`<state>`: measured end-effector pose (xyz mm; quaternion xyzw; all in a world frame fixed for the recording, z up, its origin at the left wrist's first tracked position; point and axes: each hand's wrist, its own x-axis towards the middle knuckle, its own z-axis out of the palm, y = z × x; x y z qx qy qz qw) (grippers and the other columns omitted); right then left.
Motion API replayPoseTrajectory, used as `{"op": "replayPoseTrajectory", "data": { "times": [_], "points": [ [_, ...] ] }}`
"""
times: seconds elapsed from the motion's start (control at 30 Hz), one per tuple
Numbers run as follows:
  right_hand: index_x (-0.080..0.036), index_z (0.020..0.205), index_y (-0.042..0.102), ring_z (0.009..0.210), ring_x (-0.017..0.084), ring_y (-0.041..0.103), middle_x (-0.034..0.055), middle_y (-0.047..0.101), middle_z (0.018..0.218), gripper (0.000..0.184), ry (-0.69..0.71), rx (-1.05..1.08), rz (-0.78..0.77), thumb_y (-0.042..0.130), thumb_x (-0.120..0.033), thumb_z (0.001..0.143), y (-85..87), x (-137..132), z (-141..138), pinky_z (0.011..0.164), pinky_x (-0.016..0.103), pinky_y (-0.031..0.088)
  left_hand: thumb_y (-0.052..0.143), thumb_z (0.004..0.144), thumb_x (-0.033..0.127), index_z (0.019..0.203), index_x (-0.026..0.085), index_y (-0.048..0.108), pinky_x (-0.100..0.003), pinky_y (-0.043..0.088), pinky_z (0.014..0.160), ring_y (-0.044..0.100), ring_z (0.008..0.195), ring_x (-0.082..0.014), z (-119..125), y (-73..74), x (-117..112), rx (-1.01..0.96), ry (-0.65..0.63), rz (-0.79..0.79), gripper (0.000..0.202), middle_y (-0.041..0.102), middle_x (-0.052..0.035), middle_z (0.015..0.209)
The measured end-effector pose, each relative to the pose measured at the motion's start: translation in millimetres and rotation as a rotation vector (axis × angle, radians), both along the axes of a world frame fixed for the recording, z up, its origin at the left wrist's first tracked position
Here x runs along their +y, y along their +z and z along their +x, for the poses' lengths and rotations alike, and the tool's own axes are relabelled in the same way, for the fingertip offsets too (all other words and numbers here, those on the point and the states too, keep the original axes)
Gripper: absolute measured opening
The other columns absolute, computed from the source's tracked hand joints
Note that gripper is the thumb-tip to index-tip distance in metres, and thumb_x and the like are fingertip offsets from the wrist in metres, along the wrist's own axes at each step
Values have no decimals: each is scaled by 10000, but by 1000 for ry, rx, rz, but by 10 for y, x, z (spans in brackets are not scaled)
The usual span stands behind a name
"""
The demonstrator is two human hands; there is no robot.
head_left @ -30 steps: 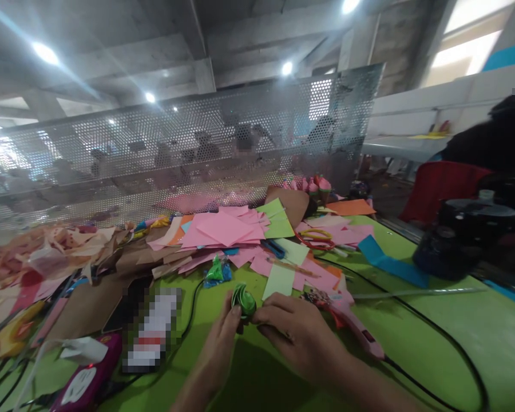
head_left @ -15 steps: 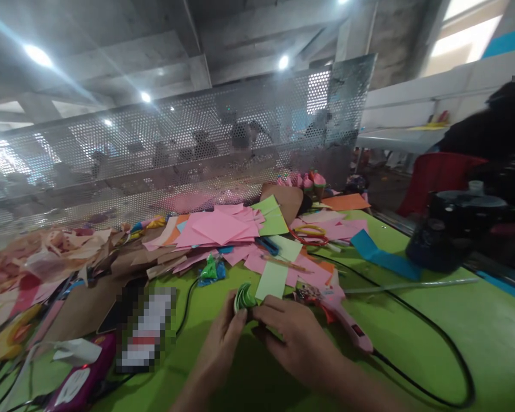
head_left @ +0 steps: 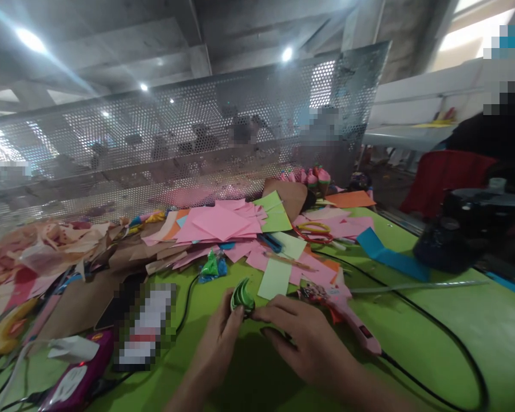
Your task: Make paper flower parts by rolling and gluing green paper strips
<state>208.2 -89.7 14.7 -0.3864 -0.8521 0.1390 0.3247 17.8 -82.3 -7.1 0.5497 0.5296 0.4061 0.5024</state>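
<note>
A curled piece of green paper (head_left: 242, 296), rolled in layered folds with pale edges, is pinched between the thumb and fingers of my left hand (head_left: 223, 332). It is held above the green tabletop. My right hand (head_left: 298, 335) is just to its right, index fingertip at or very near the lower edge of the piece; I cannot tell whether it touches. The right thumb and index finger are apart, with nothing visible between them. A pink glue gun (head_left: 356, 326) with a black cord lies right of my right hand. Beyond my hands lies a pale green paper strip (head_left: 274, 279).
Pink paper sheets (head_left: 223, 223) are heaped at the back beside yellow-and-red scissors (head_left: 313, 230). A blurred phone-like object (head_left: 148, 326) and a purple power strip (head_left: 75, 375) are on the left. A blue paper strip (head_left: 392, 257) and a dark jug (head_left: 467, 229) stand right. A perforated metal screen (head_left: 189, 143) rises behind.
The green paper piece has been tilted so more of its folds show. My right fingers have drawn slightly apart from it and spread. The camera view has shifted a little.
</note>
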Motion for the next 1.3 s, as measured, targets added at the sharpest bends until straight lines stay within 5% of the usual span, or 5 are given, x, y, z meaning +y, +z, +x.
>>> {"op": "replayPoseTrajectory", "data": {
  "times": [0.3,0.77,1.03,1.3],
  "points": [
    [-221,1033,674,809,196,624,46,654,891,303,-2,-38,-42,538,-50,822,1,0,-19,675,275,444,399,951,380,1198,188,570,-331,491,898,643,1013,-224,57,39,-34,75,-72,208,357,654,-84,1271],
    [-237,1063,659,806,188,632,33,665,894,325,18,-82,-55,543,-71,809,13,-6,-50,675,265,425,374,976,333,1155,226,549,-337,461,902,602,1052,-225,22,-25,-18,197,-99,260,272,672,-45,1122],
    [-245,1127,650,812,206,641,37,692,917,414,8,-112,-37,536,-62,773,-51,-13,-57,683,285,421,383,985,349,1207,235,541,-315,457,908,593,1096,-218,5,-34,-45,156,-115,267,295,645,-45,1244],
    [-230,999,642,808,180,621,25,672,891,229,32,-12,-121,538,-110,834,-13,-8,-44,687,264,421,388,981,344,1183,224,534,-316,454,871,599,1018,-216,22,-11,-44,157,-112,260,277,666,-32,1077]
  ]
}}
